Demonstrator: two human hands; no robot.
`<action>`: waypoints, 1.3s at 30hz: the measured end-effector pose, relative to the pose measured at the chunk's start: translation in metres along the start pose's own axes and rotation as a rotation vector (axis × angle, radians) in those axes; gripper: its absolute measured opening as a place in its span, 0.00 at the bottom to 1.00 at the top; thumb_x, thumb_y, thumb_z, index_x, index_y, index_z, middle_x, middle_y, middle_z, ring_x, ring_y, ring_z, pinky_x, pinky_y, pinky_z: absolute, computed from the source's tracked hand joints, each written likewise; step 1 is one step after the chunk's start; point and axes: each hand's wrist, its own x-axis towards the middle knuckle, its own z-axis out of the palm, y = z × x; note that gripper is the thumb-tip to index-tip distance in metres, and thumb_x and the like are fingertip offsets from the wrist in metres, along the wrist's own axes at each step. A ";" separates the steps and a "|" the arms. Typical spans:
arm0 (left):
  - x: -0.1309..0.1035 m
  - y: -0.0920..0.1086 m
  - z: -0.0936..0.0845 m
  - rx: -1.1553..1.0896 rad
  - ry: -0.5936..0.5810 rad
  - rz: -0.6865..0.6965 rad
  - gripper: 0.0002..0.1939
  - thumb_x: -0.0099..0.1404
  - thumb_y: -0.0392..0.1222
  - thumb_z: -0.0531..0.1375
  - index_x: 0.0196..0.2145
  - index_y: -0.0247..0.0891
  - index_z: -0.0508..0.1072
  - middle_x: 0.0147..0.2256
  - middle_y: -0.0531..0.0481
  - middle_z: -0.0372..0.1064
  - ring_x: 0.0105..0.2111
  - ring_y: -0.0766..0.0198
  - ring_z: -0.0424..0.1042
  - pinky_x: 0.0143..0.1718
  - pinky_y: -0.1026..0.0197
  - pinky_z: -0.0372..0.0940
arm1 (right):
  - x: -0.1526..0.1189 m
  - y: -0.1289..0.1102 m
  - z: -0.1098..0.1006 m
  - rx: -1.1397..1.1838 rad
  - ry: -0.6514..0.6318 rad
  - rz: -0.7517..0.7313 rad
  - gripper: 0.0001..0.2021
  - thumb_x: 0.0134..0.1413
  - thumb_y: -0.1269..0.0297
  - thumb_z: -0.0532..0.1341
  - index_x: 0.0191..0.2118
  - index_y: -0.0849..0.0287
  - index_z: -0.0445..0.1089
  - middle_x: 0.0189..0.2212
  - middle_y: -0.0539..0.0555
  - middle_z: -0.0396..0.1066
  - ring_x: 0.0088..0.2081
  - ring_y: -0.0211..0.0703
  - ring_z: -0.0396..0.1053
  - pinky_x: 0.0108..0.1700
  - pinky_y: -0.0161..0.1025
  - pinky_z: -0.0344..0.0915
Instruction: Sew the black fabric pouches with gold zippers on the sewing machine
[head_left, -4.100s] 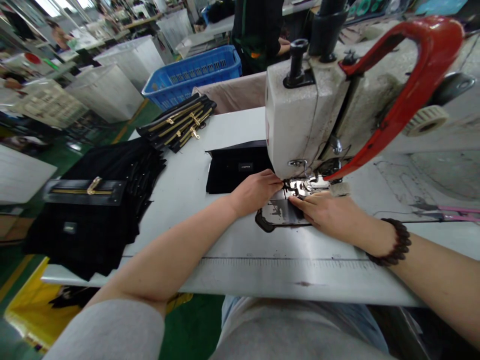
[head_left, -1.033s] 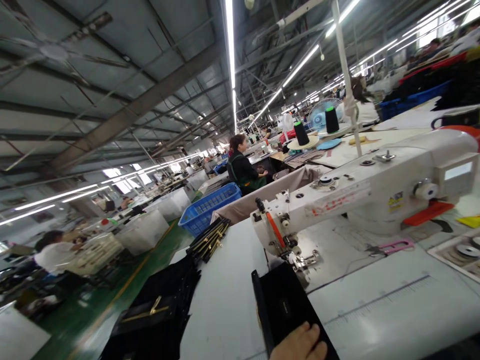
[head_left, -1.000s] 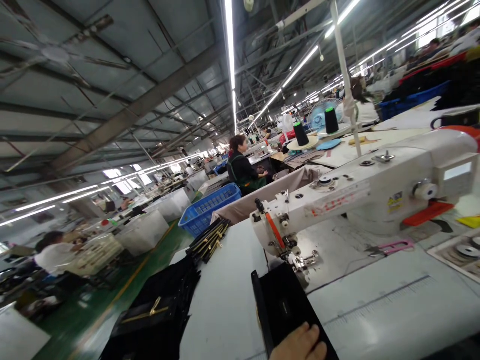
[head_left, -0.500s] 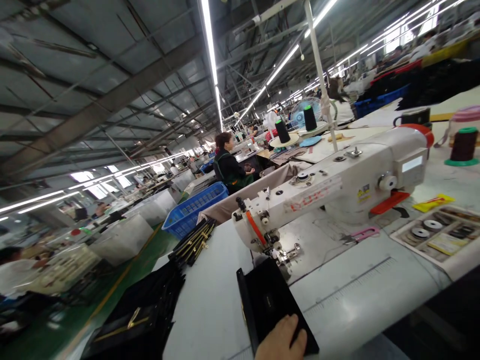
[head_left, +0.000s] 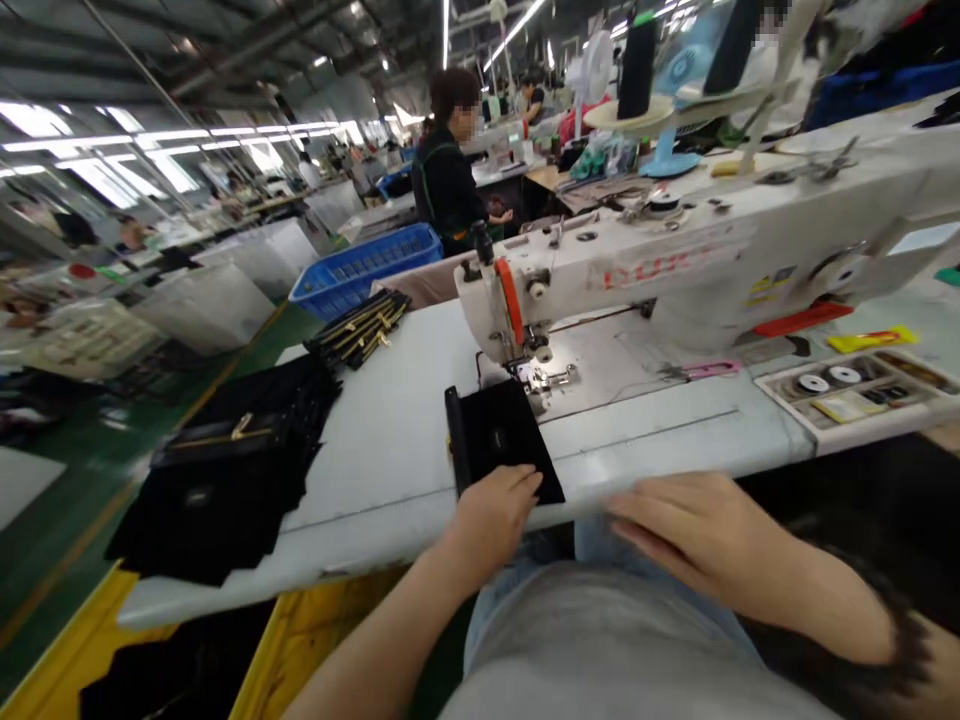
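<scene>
A black fabric panel (head_left: pixel 502 425) with a small label and a folded strip along its left side lies on the table, its far edge close to the presser foot of the sewing machine (head_left: pixel 547 375). My left hand (head_left: pixel 495 515) rests on the panel's near part with its fingers laid flat on top; the thumb is hidden. Off the table's front edge, above my lap, my right hand (head_left: pixel 682 525) is held with its fingers stretched out, slightly blurred, and nothing shows in it.
Left on the table are a pile of black panels (head_left: pixel 225 460) and black strips with gold zippers (head_left: pixel 364 325). A bobbin tray (head_left: pixel 862 395) and pink-handled snips (head_left: pixel 709 370) lie to the right. Behind stands a blue basket (head_left: pixel 367 265) near a co-worker (head_left: pixel 446 170). Below is a yellow bin (head_left: pixel 300 640).
The view has tilted down and levelled, bringing my right hand and lap into sight. My left hand stays on the black panel, which remains by the presser foot.
</scene>
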 end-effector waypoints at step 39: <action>-0.005 0.002 0.014 -0.227 0.214 0.119 0.12 0.64 0.29 0.51 0.43 0.24 0.69 0.44 0.38 0.69 0.46 0.58 0.67 0.49 0.54 0.67 | -0.001 -0.001 0.086 0.040 0.083 -0.144 0.09 0.57 0.76 0.54 0.26 0.62 0.64 0.18 0.47 0.58 0.21 0.34 0.52 0.24 0.36 0.50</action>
